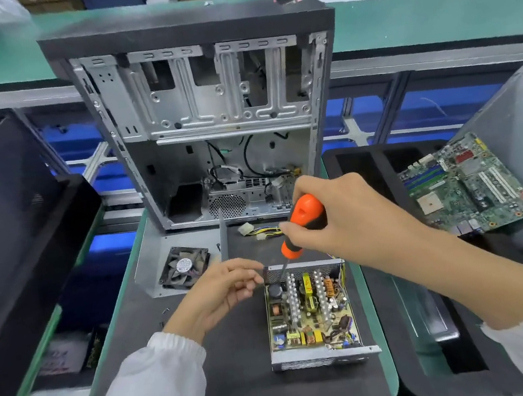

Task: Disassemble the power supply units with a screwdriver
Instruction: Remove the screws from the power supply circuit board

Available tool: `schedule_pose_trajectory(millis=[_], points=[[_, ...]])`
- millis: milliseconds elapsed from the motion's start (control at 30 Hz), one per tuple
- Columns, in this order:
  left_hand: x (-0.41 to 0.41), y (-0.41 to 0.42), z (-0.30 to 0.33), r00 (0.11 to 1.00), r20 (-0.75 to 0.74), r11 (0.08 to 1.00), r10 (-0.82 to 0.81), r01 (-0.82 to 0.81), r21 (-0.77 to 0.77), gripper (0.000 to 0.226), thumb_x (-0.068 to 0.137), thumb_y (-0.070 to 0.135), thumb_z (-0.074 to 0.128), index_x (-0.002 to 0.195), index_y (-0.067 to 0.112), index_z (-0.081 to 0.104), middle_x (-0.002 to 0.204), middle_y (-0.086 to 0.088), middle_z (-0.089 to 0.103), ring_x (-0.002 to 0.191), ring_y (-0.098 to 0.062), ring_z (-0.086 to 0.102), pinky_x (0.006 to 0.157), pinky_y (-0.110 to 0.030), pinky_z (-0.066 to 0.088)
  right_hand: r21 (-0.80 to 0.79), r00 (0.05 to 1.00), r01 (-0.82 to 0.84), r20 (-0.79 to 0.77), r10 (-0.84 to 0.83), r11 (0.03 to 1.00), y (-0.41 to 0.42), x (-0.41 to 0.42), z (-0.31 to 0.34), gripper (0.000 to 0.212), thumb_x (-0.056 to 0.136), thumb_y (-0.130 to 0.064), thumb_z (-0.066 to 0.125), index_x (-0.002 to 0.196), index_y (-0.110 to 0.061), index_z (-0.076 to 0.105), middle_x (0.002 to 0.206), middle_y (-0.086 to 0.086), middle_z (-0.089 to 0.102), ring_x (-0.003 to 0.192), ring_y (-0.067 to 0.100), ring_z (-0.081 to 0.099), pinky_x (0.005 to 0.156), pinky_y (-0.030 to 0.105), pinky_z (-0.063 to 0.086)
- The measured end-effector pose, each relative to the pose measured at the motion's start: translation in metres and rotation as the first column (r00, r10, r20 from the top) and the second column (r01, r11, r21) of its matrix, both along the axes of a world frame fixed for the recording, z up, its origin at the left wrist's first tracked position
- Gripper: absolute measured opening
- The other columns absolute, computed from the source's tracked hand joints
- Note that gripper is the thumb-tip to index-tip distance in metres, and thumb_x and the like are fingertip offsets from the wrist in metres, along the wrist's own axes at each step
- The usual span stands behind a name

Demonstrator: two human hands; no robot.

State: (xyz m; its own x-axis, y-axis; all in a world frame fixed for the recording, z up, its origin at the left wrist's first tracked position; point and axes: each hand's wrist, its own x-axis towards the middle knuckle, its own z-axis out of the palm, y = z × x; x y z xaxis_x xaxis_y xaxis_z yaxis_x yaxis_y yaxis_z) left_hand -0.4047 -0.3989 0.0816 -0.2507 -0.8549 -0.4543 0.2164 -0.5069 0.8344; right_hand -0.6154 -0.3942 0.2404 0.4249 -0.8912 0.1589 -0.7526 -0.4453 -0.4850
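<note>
Power supply unit (312,314), cover removed, lies on the black mat (236,367) near the mat's right edge, toward the near side of the workbench; its circuit board with coils, capacitors and heat sinks is exposed. The right hand (339,220) grips the orange-and-black handle of a screwdriver (302,225), fingers wrapped around it; the shaft slants down into the unit at its far left corner. The left hand (219,293) rests at that same corner, fingers loosely curled with the tips against the perforated far wall; whether they pinch anything cannot be told. An open computer case (203,122) stands upright at the far edge of the mat. In front of it lie a metal cover panel carrying a black fan (184,267) and white cable connectors (251,232). A green motherboard (468,184) lies tilted in the tray to the right.
</note>
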Motion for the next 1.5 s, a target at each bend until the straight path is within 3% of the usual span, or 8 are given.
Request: schedule_pose_trajectory(millis=[200,533,667,900,1067,1267,1367,1500], points=[[0.007,0.031,-0.033,0.984,0.174,0.996,0.024,-0.007,-0.093,0.017,0.097,0.004,0.053,0.091,-0.004,0.066,0.069,-0.007,0.064,0.052,-0.008,0.051,0.05,-0.017,0.041,0.079,0.996,-0.09,-0.003,0.091,0.993,0.009,0.02,-0.027,0.029,0.078,-0.052,0.059,0.078,-0.026,0.047,0.054,-0.006,0.053,0.051,0.008,0.047,0.049,0.02,0.035],[-0.01,0.061,-0.073,0.958,0.286,0.994,0.017,0.015,-0.108,0.033,0.09,-0.013,0.04,0.079,0.009,0.062,0.067,0.003,0.065,0.059,-0.01,0.053,0.055,-0.02,0.044,0.176,0.986,-0.124,-0.088,0.141,0.977,0.031,0.028,-0.061,0.034,0.076,-0.055,0.052,0.083,-0.022,0.045,0.064,-0.003,0.061,0.061,0.016,0.054,0.062,0.036,0.049],[-0.01,0.065,-0.076,0.951,0.301,0.989,0.07,-0.026,-0.146,0.039,0.097,0.004,0.05,0.07,0.028,0.065,0.059,0.01,0.049,0.051,-0.004,0.038,0.05,-0.016,0.032,0.162,0.977,-0.155,-0.12,0.175,0.974,0.034,0.029,-0.067,0.039,0.074,-0.057,0.045,0.084,-0.019,0.045,0.07,-0.005,0.064,0.066,0.019,0.057,0.064,0.037,0.049],[-0.006,0.067,-0.081,0.924,0.376,0.966,0.067,0.035,-0.256,0.007,0.084,0.002,0.072,0.083,0.008,0.07,0.047,0.015,0.026,0.049,-0.004,0.023,0.05,-0.014,0.022,0.14,0.969,-0.173,-0.153,0.194,0.975,0.042,0.031,-0.066,0.043,0.074,-0.059,0.041,0.086,-0.019,0.044,0.072,-0.008,0.061,0.065,0.02,0.055,0.063,0.035,0.049],[-0.005,0.064,-0.083,0.934,0.358,0.97,-0.003,0.089,-0.225,0.026,0.08,0.001,0.075,0.074,0.025,0.069,0.055,0.004,0.032,0.058,-0.013,0.03,0.06,-0.023,0.031,0.135,0.914,-0.181,-0.342,0.217,0.974,0.044,0.036,-0.061,0.037,0.084,-0.057,0.041,0.085,-0.021,0.033,0.081,-0.007,0.065,0.072,0.025,0.059,0.064,0.035,0.049],[-0.003,0.063,-0.085,0.944,0.321,0.953,-0.071,0.159,-0.257,0.023,0.081,-0.001,0.073,0.092,0.019,0.075,0.081,-0.015,0.047,0.079,-0.023,0.04,0.076,-0.037,0.034,-0.197,0.783,-0.301,-0.609,0.124,0.933,0.039,0.057,-0.055,0.053,0.081,-0.063,0.055,0.078,-0.016,0.032,0.052,0.003,0.046,0.045,0.026,0.025,0.043,0.027,0.007],[-0.004,0.064,-0.084,0.926,0.369,0.93,-0.081,0.203,-0.306,0.026,0.084,0.0,0.07,0.103,0.017,0.075,0.074,-0.014,0.043,0.071,-0.019,0.035,0.069,-0.032,0.034,-0.02,0.799,-0.297,-0.553,0.237,0.955,0.034,0.061,-0.055,0.042,0.086,-0.056,0.052,0.083,-0.021,0.03,0.056,-0.004,0.031,0.054,0.026,0.032,0.046,0.032,0.019],[0.0,0.069,-0.084,0.921,0.386,0.938,-0.044,0.171,-0.302,0.051,0.084,-0.008,0.063,0.072,0.042,0.068,0.055,0.007,0.035,0.056,-0.011,0.032,0.061,-0.021,0.032,0.196,0.776,-0.39,-0.456,0.435,0.9,0.028,0.057,-0.045,0.032,0.088,-0.046,0.059,0.086,-0.028,0.033,0.068,-0.012,0.037,0.072,0.02,0.044,0.06,0.032,0.034]])
